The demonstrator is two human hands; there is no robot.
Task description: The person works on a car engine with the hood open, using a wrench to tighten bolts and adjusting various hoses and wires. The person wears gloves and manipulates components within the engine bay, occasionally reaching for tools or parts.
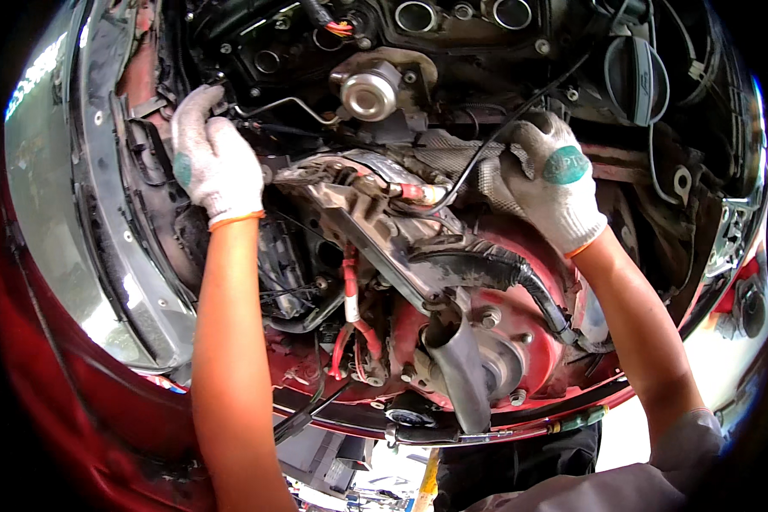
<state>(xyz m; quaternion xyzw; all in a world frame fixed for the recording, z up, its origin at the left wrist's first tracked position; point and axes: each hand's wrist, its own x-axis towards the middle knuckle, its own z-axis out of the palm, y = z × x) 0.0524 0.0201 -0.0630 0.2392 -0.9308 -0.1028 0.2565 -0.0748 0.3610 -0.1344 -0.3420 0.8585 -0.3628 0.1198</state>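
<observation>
My left hand point(218, 162), in a white knit glove with an orange cuff, reaches to the left side of an open engine bay. Its thumb and fingers are apart beside black parts and a thin bent metal pipe point(286, 104); the fingertips partly disappear among them. My right hand point(555, 179), gloved alike with a green patch on its back, is closed beside a dimpled metal heat shield point(497, 186). A black cable point(469, 175) runs up past its fingers. Whatever is inside its curled fingers is hidden.
A round silver part point(369, 92) sits on the engine between my hands. Below are red cables point(351, 286), a black corrugated hose point(478, 266) and a red round housing point(533, 324). A green-handled tool point(576, 420) lies along the near edge. An oil-cap-like black cap point(640, 81) stands far right.
</observation>
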